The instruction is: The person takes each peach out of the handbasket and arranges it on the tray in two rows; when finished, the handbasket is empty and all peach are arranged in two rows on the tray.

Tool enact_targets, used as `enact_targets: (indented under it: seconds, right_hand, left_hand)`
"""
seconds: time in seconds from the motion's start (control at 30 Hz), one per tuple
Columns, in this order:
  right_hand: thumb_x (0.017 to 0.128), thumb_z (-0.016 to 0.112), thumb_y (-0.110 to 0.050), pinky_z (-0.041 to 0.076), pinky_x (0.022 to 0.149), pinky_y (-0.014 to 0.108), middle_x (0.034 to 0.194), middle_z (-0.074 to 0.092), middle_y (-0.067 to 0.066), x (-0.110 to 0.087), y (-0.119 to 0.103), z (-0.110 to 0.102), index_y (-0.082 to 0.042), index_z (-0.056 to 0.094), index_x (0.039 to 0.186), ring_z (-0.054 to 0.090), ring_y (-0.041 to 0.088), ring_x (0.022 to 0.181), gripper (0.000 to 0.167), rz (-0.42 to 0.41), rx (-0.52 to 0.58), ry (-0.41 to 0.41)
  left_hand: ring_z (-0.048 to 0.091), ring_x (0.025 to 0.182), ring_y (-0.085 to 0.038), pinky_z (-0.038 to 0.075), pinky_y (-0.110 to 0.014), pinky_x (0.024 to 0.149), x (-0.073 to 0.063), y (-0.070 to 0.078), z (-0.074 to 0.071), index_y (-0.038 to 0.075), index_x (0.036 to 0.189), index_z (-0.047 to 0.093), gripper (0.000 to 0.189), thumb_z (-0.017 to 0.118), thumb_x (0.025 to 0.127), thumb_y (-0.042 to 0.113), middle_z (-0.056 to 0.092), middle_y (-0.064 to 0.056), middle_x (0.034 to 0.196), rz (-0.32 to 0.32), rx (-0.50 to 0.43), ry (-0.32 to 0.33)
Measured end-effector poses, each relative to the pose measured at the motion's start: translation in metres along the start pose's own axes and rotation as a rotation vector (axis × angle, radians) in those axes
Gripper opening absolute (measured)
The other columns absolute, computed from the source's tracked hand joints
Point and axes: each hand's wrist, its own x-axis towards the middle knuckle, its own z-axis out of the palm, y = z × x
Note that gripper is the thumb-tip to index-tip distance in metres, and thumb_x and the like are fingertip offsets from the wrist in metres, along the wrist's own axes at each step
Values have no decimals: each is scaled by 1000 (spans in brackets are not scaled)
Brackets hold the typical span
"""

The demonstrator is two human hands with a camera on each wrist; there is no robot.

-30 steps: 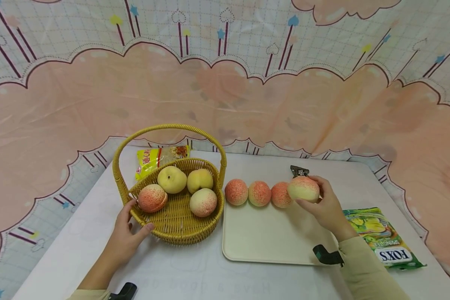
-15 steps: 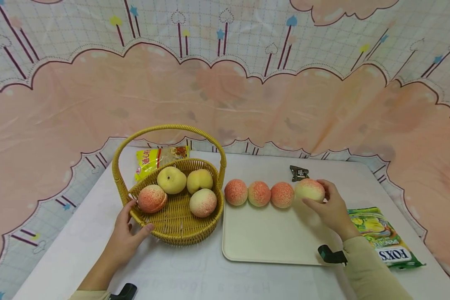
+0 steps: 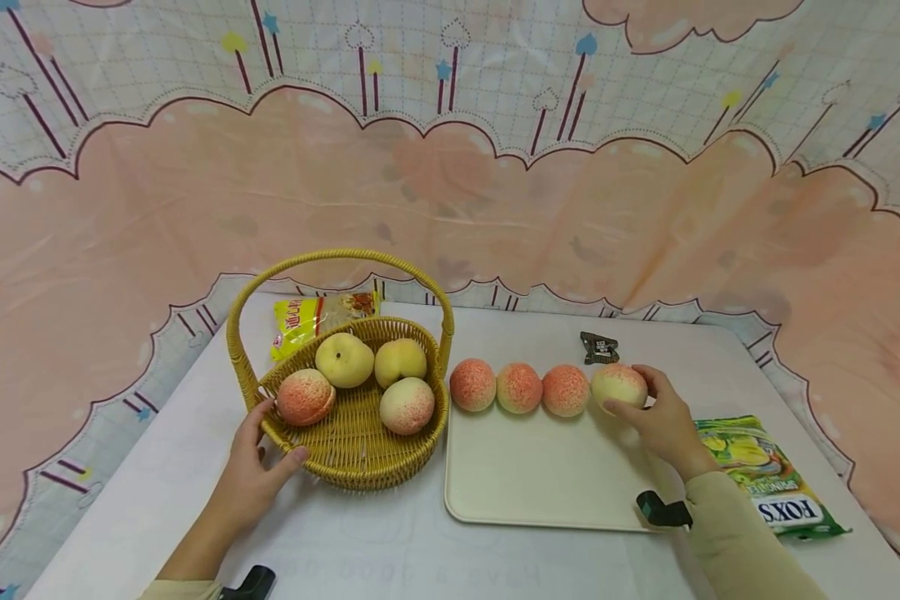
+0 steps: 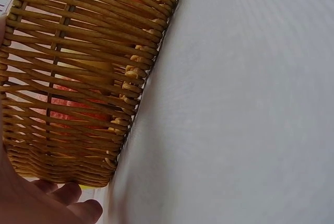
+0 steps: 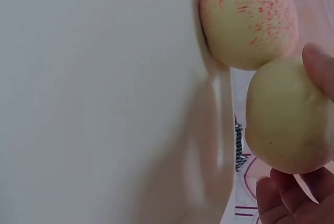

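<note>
With thumb and fingers my right hand (image 3: 660, 421) holds a pale yellow peach (image 3: 619, 387) with a pink blush at the tray's far right. In the right wrist view, the held peach (image 5: 289, 114) sits right beside another peach (image 5: 249, 21). Three redder peaches (image 3: 519, 387) line up to its left along the far edge of the beige tray (image 3: 547, 483). My left hand (image 3: 251, 475) grips the near left side of a yellow wicker basket (image 3: 360, 454), thumb at the front rim. Inside lie several peaches, including a red one (image 3: 305, 397) and a yellow one (image 3: 344, 360).
A yellow snack packet (image 3: 296, 325) lies behind the basket, under its tall arched handle (image 3: 345, 253). A small black wrapper (image 3: 599, 347) is beyond the tray. To the right, a green FOX'S bag (image 3: 772, 483) lies partly behind the right forearm. Patterned cloth hangs behind the table.
My right hand has moved right and slightly down with the peach, bringing it to the right end of the row and uncovering the third peach and black wrapper. My left hand stays on the basket.
</note>
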Motion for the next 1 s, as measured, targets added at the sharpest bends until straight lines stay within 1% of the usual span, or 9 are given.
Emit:
enact_targets:
  seconds: [0.07, 0.17, 0.27, 0.37, 0.53, 0.6, 0.8, 0.9, 1.0]
  right_hand:
    - [90, 76, -38, 44, 93, 48, 145, 43, 26, 1, 2, 2, 0, 31, 149, 49, 40, 121, 84, 16, 4, -2]
    - [90, 76, -39, 41, 101, 55, 147, 40, 29, 2, 5, 4, 3, 29, 149, 45, 43, 127, 87, 44, 17, -7]
    - [89, 76, -39, 38, 106, 58, 147, 38, 32, 2, 6, 6, 5, 27, 149, 43, 45, 131, 89, 73, 14, -10]
    - [89, 76, -38, 37, 107, 58, 147, 38, 33, 2, 7, 8, 7, 27, 149, 42, 46, 131, 89, 94, 9, -10]
    - [89, 75, -40, 39, 104, 58, 146, 38, 32, 3, 8, 11, 7, 25, 150, 42, 45, 128, 92, 118, -13, -15]
    - [89, 75, -41, 40, 103, 58, 146, 38, 32, 4, 8, 11, 7, 24, 151, 43, 45, 127, 93, 117, -19, -15]
    - [90, 75, -39, 38, 106, 58, 149, 36, 32, 8, 7, 11, 6, 24, 152, 43, 45, 130, 93, 84, 3, -33]
    - [90, 75, -40, 39, 104, 56, 148, 37, 31, 8, 5, 10, 6, 23, 152, 43, 44, 127, 92, 73, -6, -41]
    - [93, 72, -36, 39, 103, 56, 147, 37, 32, 7, 3, 8, 6, 23, 153, 42, 45, 128, 89, 56, -13, -46]
  left_hand:
    - [15, 140, -59, 22, -77, 104, 0, 0, 0, -3, 155, 9, 87, 68, 95, 19, 7, -36, 156, -1, 0, -2]
    - [15, 140, -59, 22, -77, 104, -1, 0, 0, -3, 155, 9, 87, 68, 96, 18, 7, -36, 156, 0, 0, -3]
    - [15, 140, -59, 22, -77, 104, -1, 1, 0, -3, 155, 9, 86, 68, 96, 18, 7, -36, 156, -3, 1, -4]
    - [15, 140, -59, 22, -77, 104, -1, 2, 0, -3, 155, 9, 86, 68, 96, 19, 7, -36, 156, -6, 5, -6]
    - [16, 140, -59, 23, -77, 104, -1, 1, 0, -2, 156, 9, 87, 68, 96, 19, 7, -35, 157, -1, 7, -9]
    - [15, 140, -59, 23, -77, 104, 0, 1, 0, -2, 156, 9, 87, 68, 96, 19, 7, -35, 157, 3, 6, -9]
    - [15, 140, -59, 22, -78, 103, 0, 2, 0, -4, 155, 10, 85, 68, 96, 18, 7, -36, 156, 12, 4, 1]
    - [16, 139, -59, 23, -77, 103, 0, 2, -1, -4, 155, 10, 85, 67, 96, 18, 8, -36, 156, 13, 8, 4]
    - [16, 139, -59, 23, -77, 103, 0, 2, -1, -3, 155, 10, 85, 67, 96, 19, 8, -36, 156, 9, 11, 3]
